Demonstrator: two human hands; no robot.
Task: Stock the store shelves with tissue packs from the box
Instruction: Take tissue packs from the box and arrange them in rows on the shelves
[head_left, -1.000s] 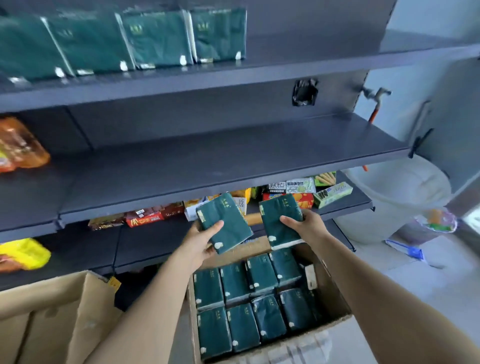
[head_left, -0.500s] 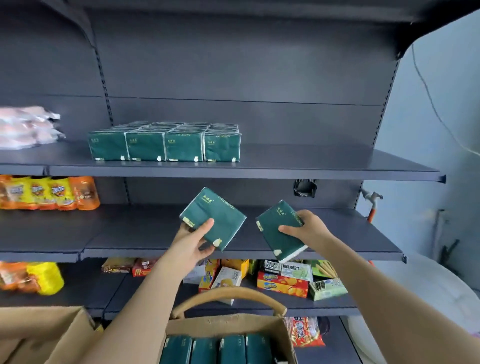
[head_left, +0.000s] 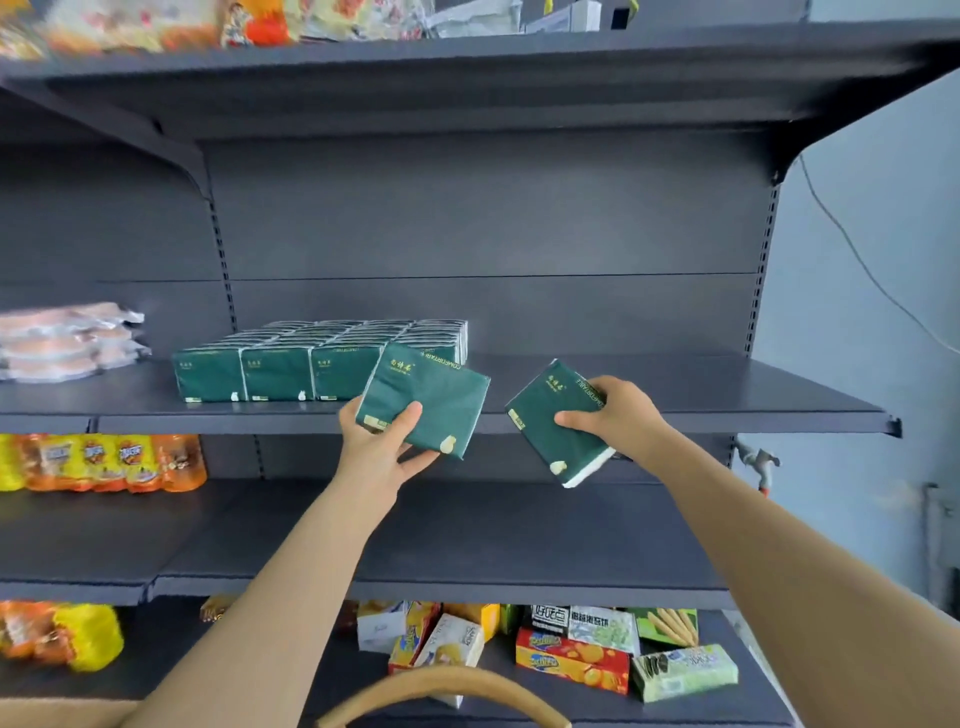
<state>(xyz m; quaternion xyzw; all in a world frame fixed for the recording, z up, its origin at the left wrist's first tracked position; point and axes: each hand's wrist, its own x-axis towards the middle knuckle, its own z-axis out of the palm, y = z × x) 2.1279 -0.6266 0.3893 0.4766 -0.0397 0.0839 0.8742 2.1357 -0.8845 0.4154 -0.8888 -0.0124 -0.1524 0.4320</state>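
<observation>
The left pack (head_left: 423, 400) is a flat, soft rectangle in glossy dark-green film with gold lettering. It is tilted and held in the air in front of the shelf (head_left: 701, 400) lip. The left hand (head_left: 379, 452) grips its lower left corner, with the thumb across the face and the fingers curled underneath. The right pack (head_left: 556, 421) has the same wrap and shows a white tissue edge at its lower end. The right hand (head_left: 618, 415) clasps it from the right, thumb on the face and fingers wrapped behind. The two packs are apart, with a clear gap between them.

The stock (head_left: 275, 371), a tidy block of the same packs several rows deep, sits on the left part of the shelf. Its right front corner is hidden behind the left pack.

The shelf is matte dark-grey metal with a straight front lip. It is bare from the block to its right end, and the next shelf up sits well above it. Slotted uprights run down the grey back panel.

Pink film packets (head_left: 67, 338) are stacked at the far left. Orange packets (head_left: 114, 462) stand one level down, beside a bare lower shelf (head_left: 519, 540). Printed snack cartons (head_left: 571, 654) crowd the bottom level. The curved tan cardboard rim of the box (head_left: 441, 680) shows at the frame's bottom edge.
</observation>
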